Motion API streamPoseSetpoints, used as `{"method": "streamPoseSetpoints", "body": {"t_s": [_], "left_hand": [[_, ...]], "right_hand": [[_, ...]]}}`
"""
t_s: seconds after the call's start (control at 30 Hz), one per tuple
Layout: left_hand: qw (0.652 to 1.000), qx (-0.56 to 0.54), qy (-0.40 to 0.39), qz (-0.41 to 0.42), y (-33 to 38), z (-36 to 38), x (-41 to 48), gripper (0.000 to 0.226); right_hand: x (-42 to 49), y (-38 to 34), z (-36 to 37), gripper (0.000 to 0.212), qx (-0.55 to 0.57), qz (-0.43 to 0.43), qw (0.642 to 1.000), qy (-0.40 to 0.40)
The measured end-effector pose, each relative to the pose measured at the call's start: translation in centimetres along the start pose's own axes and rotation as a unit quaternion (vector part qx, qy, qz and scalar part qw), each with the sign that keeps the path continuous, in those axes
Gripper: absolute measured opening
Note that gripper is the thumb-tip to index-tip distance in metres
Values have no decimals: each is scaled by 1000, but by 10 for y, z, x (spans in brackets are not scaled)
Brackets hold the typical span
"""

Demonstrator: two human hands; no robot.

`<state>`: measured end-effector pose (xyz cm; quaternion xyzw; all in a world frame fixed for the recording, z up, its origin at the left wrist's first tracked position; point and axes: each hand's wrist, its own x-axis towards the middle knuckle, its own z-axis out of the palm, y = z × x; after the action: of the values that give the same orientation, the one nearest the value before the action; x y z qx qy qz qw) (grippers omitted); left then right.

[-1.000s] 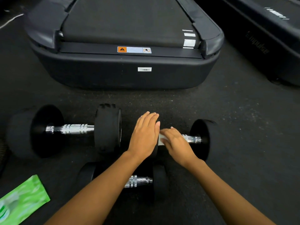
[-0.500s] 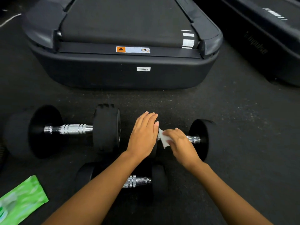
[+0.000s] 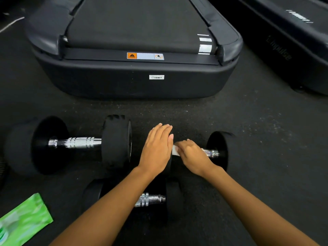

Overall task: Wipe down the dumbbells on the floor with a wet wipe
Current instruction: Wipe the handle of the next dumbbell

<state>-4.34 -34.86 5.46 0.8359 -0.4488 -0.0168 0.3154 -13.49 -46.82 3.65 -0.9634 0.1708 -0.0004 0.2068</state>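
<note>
- Three dumbbells lie on the dark floor (image 3: 257, 139) in front of a treadmill (image 3: 134, 80): a large dumbbell (image 3: 74, 142) on the left, a near dumbbell (image 3: 152, 199) partly under the forearms, and the right dumbbell (image 3: 218, 150), which is the one being worked on.
- The left hand (image 3: 157, 150) lies flat and open, fingers together, over the left head of the right dumbbell, apparently steadying it.
- The right hand (image 3: 193, 157) is closed around the white wet wipe (image 3: 175, 150), pressing it to the chrome handle (image 3: 210, 153) close to the left head; only a corner of the wipe shows.
- To do this stroke well, the person would likely wrap the wipe around the bar and draw it along the whole length toward the right head, so the knurled part is covered.
- The flat palm should keep firm downward pressure, since a round-headed weight may roll under sideways rubbing.
- Turning the bar a little between passes would reach the underside, which cannot be seen from here.
- The green wipe packet (image 3: 23, 222) lies at near left, within reach for a fresh sheet.
</note>
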Motion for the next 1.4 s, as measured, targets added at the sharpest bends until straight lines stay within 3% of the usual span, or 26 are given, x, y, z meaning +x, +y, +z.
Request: {"method": "streamPoseSetpoints", "body": {"t_s": [0.07,0.2,0.3,0.5,0.67,0.87,1.0,1.23,1.4], "left_hand": [[1000,-2,2,1,0,0,0,55],[1000,-2,7,-1,0,0,0,54],[1000,-3,1,-3,1,0,1,56],[1000,8,-1,1,0,0,0,56],[1000,11,7,1,1,0,0,55],[1000,2,8,-4,2,0,-1,56],[1000,6,-1,1,2,-1,-1,55],[1000,3,-9,-5,1,-1,0,38],[1000,6,-6,-4,1,0,1,38]], "right_hand": [[-1,6,-3,27,-4,-1,1000,-9],[4,10,-14,30,13,81,996,-38],[10,2,-8,29,-10,58,998,-31],[-5,9,-1,29,69,-14,997,-13],[-12,20,-13,27,183,25,983,-21],[-6,-6,4,21,55,-54,995,71],[-12,4,3,27,-4,-103,991,80],[-26,15,5,27,-8,-100,987,125],[-12,6,12,29,-22,-106,990,85]]}}
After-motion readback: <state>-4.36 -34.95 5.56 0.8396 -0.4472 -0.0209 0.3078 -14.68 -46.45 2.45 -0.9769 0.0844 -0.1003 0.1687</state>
